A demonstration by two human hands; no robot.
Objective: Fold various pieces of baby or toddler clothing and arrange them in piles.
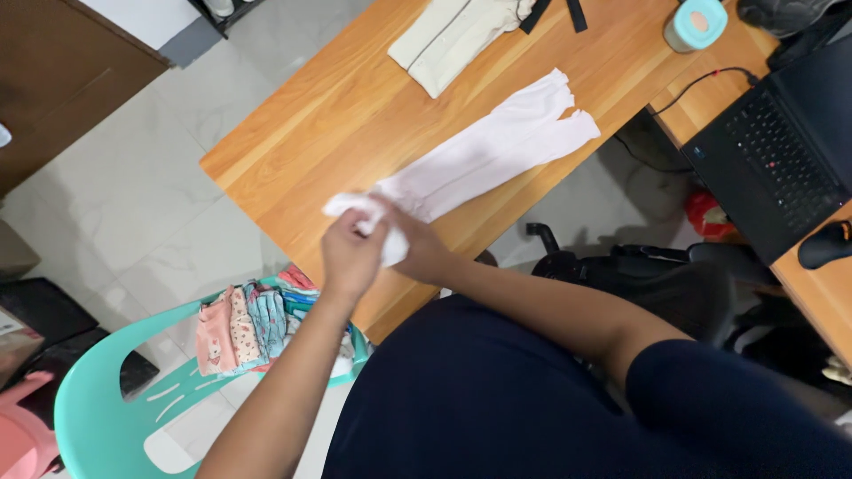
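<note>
A long white garment (497, 146), like thin leggings, lies stretched across the wooden table (355, 115). Both my hands grip its near end at the table's front edge. My left hand (351, 253) is closed on the bunched white fabric. My right hand (417, 244) sits beside it, fingers pinching the same end, partly hidden behind my left hand. The far end of the garment splits into two legs near the table's right edge.
A folded cream garment (448, 31) lies at the table's far side. A teal plastic chair (106, 399) at lower left holds a stack of folded colourful clothes (253, 324). A laptop (781, 146), mouse (825, 244), teal container (695, 22) and black office chair (657, 275) are on the right.
</note>
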